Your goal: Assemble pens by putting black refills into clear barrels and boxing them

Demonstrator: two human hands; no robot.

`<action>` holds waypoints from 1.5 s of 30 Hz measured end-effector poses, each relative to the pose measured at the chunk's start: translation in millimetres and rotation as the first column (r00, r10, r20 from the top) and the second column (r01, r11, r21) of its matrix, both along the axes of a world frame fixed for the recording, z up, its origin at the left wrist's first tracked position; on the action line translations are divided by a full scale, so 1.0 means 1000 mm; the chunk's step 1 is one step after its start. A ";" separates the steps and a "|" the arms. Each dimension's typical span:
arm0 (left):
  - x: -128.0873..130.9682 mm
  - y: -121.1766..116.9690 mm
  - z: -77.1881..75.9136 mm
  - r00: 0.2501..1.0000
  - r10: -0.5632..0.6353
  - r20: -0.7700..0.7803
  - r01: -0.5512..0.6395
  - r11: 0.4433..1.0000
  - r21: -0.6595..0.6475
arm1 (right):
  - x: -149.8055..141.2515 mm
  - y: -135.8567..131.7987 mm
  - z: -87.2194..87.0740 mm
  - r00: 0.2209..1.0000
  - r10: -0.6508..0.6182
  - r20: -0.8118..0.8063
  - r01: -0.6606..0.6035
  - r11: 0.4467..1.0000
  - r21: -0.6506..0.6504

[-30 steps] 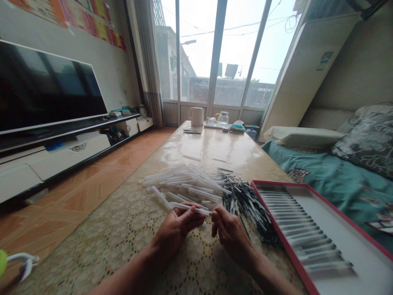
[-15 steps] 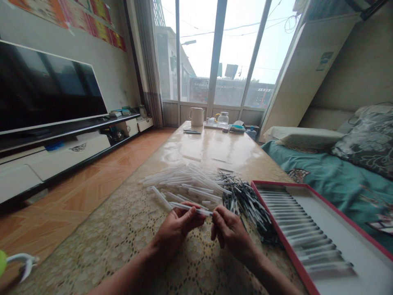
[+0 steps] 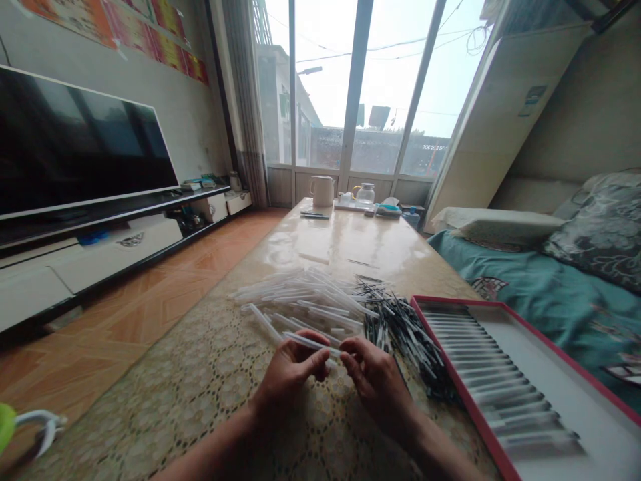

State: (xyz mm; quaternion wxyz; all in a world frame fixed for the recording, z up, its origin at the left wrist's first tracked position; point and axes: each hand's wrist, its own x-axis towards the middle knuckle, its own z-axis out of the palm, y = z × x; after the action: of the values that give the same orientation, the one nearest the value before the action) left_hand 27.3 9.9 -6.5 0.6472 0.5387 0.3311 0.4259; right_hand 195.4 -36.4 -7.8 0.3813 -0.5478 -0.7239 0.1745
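Note:
A slim whitish pen barrel point(image 3: 306, 341) lies across both hands above the table. My left hand point(image 3: 286, 375) is closed around its middle, the thumb along the near side. At the barrel's right end, the fingertips of my right hand point(image 3: 373, 375) pinch it; they cover that tip, so whether a refill is in it cannot be made out. Just beyond my hands is a loose pile of clear, whitish pen barrels point(image 3: 300, 290). Right of that pile, close to my right hand, lies a heap of dark, thin pen refills point(image 3: 408, 334).
A red-rimmed box point(image 3: 565, 387) at the right holds a row of pens point(image 3: 488, 364) with dark tips. On the table's point(image 3: 200, 387) far end stand a pitcher point(image 3: 322, 192), a glass jug point(image 3: 365, 194) and a tissue pack point(image 3: 388, 209). A sofa point(image 3: 525, 280) borders the right side.
My right fingers have shifted slightly left along the barrel, and the hand has turned a little. My left thumb and fingers have changed their hold. The view has swung slightly.

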 end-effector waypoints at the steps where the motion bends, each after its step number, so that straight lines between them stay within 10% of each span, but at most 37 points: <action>1: 0.001 0.000 0.000 1.000 -0.008 0.000 0.008 1.000 0.004 | 0.000 0.000 -0.001 1.000 0.004 0.018 -0.004 1.000 0.013; 6: 0.002 0.000 -0.002 1.000 -0.009 0.010 0.009 1.000 0.001 | 0.003 0.003 -0.006 0.996 0.011 0.087 -0.017 0.998 0.059; 12: -0.010 0.011 0.002 0.910 0.401 -0.110 -0.376 0.907 0.190 | 0.011 0.006 -0.009 0.991 -0.128 0.037 0.124 0.987 0.106; 21: -0.031 0.024 0.001 0.657 0.554 -0.512 0.036 0.655 0.755 | 0.013 0.007 -0.012 0.977 -0.213 0.009 0.212 0.977 0.028; 25: -0.031 0.025 -0.002 0.607 0.528 -0.594 0.125 0.674 0.728 | 0.013 0.007 -0.013 0.979 -0.206 0.007 0.205 0.978 0.042; 32: -0.031 0.026 0.001 0.770 0.403 -0.495 0.047 0.738 0.673 | 0.014 0.006 -0.011 0.977 -0.213 0.011 0.212 0.977 0.034; 39: -0.047 0.029 0.011 0.470 0.510 -0.721 0.185 0.742 0.645 | 0.015 0.008 -0.014 0.975 -0.221 0.035 0.220 0.975 0.030; 45: -0.045 0.025 0.012 0.390 0.494 -0.777 0.287 0.736 0.613 | 0.015 0.008 -0.014 0.977 -0.207 0.046 0.205 0.978 0.039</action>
State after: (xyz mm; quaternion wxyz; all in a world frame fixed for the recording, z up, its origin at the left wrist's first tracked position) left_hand -17.3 35.0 5.1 0.0850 0.8473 0.4892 0.1884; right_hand 210.5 -28.7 -21.9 0.3885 -0.6174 -0.6754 0.1082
